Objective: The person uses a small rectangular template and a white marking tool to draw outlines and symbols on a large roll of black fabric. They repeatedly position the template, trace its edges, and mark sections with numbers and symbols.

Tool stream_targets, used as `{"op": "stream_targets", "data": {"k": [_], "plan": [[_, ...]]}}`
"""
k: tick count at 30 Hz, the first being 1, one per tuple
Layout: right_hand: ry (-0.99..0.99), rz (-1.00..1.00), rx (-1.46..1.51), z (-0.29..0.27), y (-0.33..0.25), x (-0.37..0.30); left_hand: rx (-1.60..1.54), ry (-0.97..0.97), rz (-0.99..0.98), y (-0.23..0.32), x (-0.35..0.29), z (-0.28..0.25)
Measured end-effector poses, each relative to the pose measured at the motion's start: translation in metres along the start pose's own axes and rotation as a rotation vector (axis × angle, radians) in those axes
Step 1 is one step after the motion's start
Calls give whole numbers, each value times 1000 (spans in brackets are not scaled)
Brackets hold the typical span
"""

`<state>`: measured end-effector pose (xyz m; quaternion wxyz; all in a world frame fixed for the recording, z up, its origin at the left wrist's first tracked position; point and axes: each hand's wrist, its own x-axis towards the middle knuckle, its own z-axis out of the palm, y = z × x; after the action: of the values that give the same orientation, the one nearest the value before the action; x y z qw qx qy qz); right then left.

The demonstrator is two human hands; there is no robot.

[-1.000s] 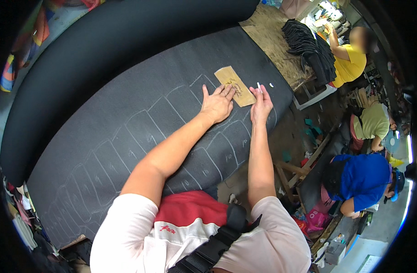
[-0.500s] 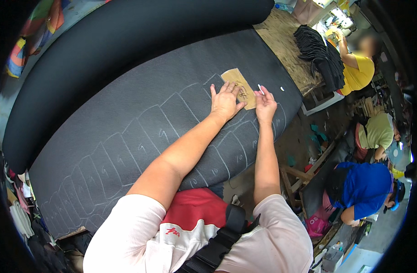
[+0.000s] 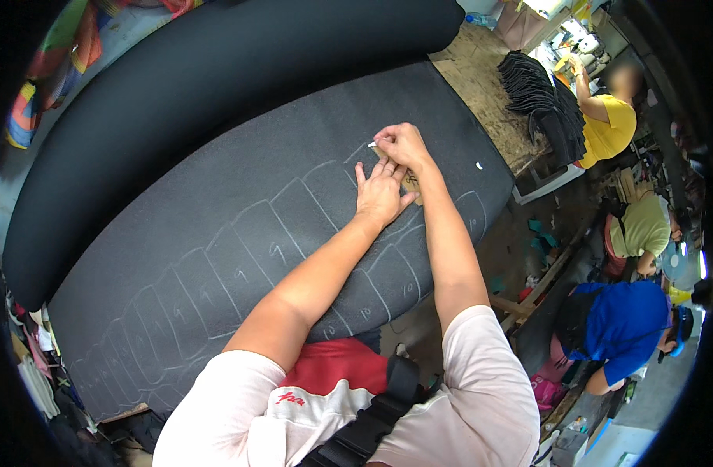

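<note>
Dark grey sheet material (image 3: 240, 179) lies on the table, marked with rows of chalk outlines and handwritten figures. On it rests a small tan cardboard template (image 3: 412, 185), partly hidden by my hands. My left hand (image 3: 382, 193) presses the template flat with its fingers spread. My right hand (image 3: 403, 145) pinches a white piece of chalk (image 3: 373, 145) at the template's far left corner, just beyond the left fingertips. A second white bit of chalk (image 3: 479, 166) lies on the sheet to the right.
A thick black roll (image 3: 216, 86) of the material runs along the far side. Dark cut pieces (image 3: 539, 97) are stacked on the wooden tabletop (image 3: 469, 66) at far right. Several people work along the right, one in a blue shirt (image 3: 621, 323).
My right hand has moved left and away from me with the chalk, from the template's right edge to its far left corner. My left hand has stayed on the template.
</note>
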<state>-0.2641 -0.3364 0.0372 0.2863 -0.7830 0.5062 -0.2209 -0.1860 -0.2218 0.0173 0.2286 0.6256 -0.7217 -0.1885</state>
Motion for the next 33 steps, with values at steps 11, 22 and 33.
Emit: {"op": "stream_targets", "data": {"k": [11, 22, 33], "plan": [[480, 186, -230, 1, 14, 21, 9, 51, -21, 1, 3, 1], [311, 60, -383, -23, 40, -42, 28, 81, -5, 0, 4, 6], [-81, 291, 159, -55, 21, -138, 33, 44, -19, 3, 3, 0]]}}
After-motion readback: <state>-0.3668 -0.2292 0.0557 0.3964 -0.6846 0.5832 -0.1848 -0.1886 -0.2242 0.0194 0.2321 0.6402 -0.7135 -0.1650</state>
